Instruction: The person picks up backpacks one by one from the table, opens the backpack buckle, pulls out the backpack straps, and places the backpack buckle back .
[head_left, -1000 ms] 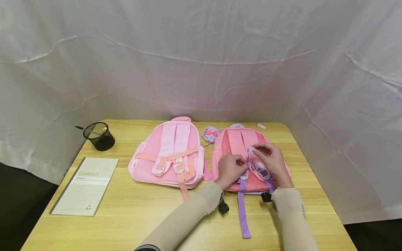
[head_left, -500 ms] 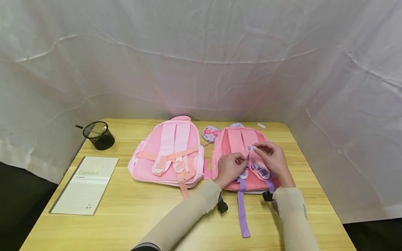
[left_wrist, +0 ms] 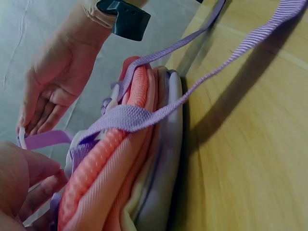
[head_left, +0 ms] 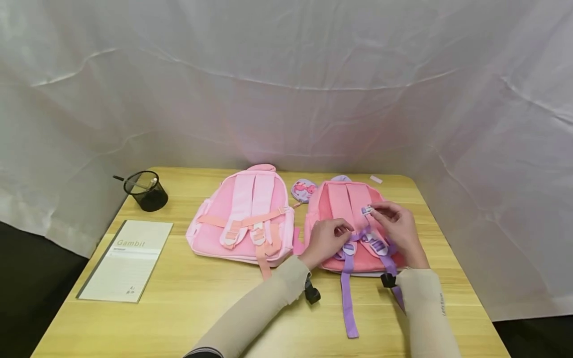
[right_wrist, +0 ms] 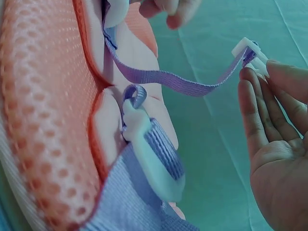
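My right hand (head_left: pixel 398 227) pinches a small white strap buckle (right_wrist: pixel 242 46) between thumb and fingertips, raised over the coral-pink backpack (head_left: pixel 336 199). From the buckle a narrow purple strap (right_wrist: pixel 187 86) sags in a slack curve to the bag's lower straps. My left hand (head_left: pixel 325 242) hovers over the backpack's left side, fingers loosely bent; its fingers (right_wrist: pixel 180 13) appear apart from the strap in the right wrist view. A white strap adjuster (right_wrist: pixel 153 159) with purple webbing sits at a shoulder strap's lower end. A long purple strap tail (head_left: pixel 347 303) hangs onto the table.
To the left lies a light-pink backpack (head_left: pixel 239 199) with orange straps. A round pouch (head_left: pixel 304 191) rests between the bags. A notebook (head_left: pixel 130 261) and a black mesh pen cup (head_left: pixel 152 198) stand left on the wooden table (head_left: pixel 179 318). White curtains (head_left: pixel 286 99) surround it.
The right hand has moved slightly right with the buckle. The narrow strap, earlier drawn straight between the two hands, now hangs slack, out of the left fingers. The view has shifted slightly.
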The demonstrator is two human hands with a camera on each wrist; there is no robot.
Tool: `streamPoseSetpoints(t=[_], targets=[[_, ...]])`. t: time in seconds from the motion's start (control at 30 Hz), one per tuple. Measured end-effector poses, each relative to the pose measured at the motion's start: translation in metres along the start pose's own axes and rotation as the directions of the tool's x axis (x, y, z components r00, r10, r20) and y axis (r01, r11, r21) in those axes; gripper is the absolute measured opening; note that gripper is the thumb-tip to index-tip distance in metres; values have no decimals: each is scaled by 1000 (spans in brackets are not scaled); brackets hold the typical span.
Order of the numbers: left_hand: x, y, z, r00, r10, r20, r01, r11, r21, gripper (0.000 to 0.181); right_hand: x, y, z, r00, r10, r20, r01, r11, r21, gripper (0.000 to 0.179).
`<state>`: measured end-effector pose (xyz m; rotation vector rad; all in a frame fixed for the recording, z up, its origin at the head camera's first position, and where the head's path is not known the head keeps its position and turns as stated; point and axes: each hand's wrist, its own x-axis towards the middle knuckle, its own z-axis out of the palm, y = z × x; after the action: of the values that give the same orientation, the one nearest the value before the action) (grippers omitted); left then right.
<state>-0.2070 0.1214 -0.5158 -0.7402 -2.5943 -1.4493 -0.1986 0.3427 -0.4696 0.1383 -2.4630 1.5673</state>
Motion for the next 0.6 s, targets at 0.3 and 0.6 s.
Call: streamPoseSetpoints(t=[0.3,0.6], targets=[[-8,-8,-7,1000,17,-20,-15,995,102,14,-1,-3,-13,999,33,-35,-32,999,26,36],[-14,-17,-13,999,44,-25,-40,992,120,15,1,0,-28,996,52,-66,-48,997,61,36]])
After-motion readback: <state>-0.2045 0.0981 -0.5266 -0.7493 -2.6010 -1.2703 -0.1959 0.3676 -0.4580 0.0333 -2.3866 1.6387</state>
